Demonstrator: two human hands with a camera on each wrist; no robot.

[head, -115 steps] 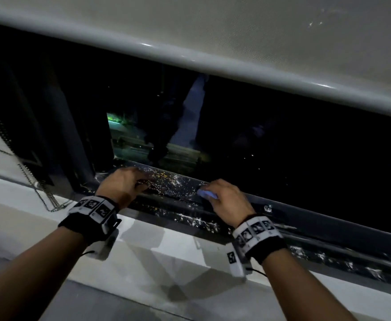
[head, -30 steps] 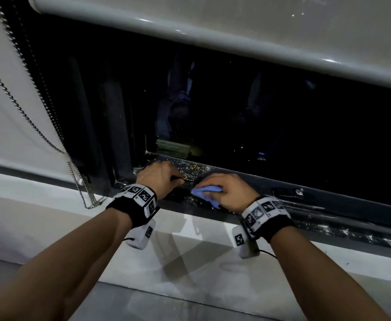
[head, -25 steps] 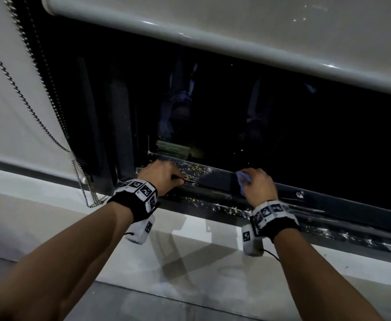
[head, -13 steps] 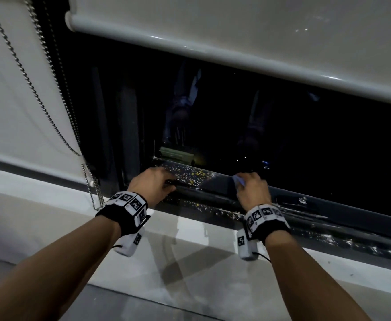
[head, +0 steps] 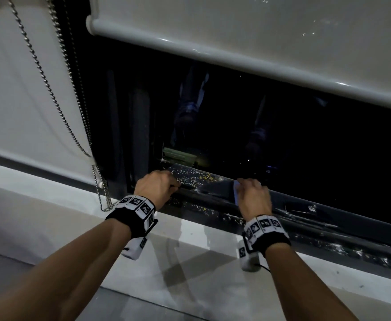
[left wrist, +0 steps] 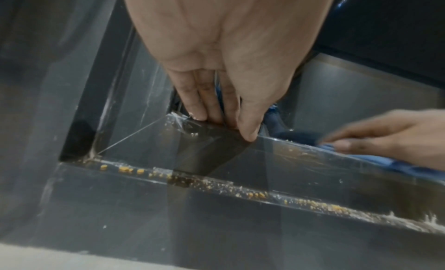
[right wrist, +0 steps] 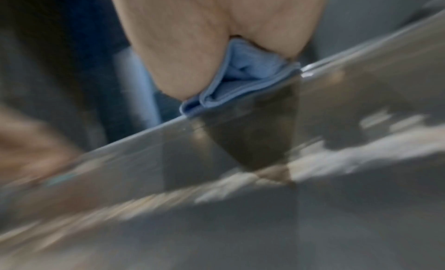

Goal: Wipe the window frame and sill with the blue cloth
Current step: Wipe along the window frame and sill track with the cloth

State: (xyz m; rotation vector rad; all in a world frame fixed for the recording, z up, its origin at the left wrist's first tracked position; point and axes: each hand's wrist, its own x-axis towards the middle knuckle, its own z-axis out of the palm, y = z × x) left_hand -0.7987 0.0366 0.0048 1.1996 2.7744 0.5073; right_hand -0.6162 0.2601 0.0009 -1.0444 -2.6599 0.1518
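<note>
On the dark window frame (head: 215, 193), toward 1 o'clock of centre, the blue cloth (head: 236, 193) is pressed.
Folded pale-blue layers with stitched edges are pinched under the right hand (head: 254, 200); the left hand (head: 156, 187), at 9 o'clock of it, lies with straight fingers (left wrist: 199, 102) on the rail, amid yellow crumbs (head: 196, 178).

The blue cloth (right wrist: 243, 79) looks soft and matt, a fine-napped fabric with stitched edges, folded. The window frame (head: 215, 193) is dark, smooth metal with a dull sheen, scratched and strewn with gritty yellowish crumbs (left wrist: 255, 195). The sill (head: 189, 246) nearer us is pale, smooth and faintly glossy. The roller blind (head: 236, 24) above looks like sleek coated fabric; its bead chain (head: 39, 66) at the left is shiny metal.
</note>
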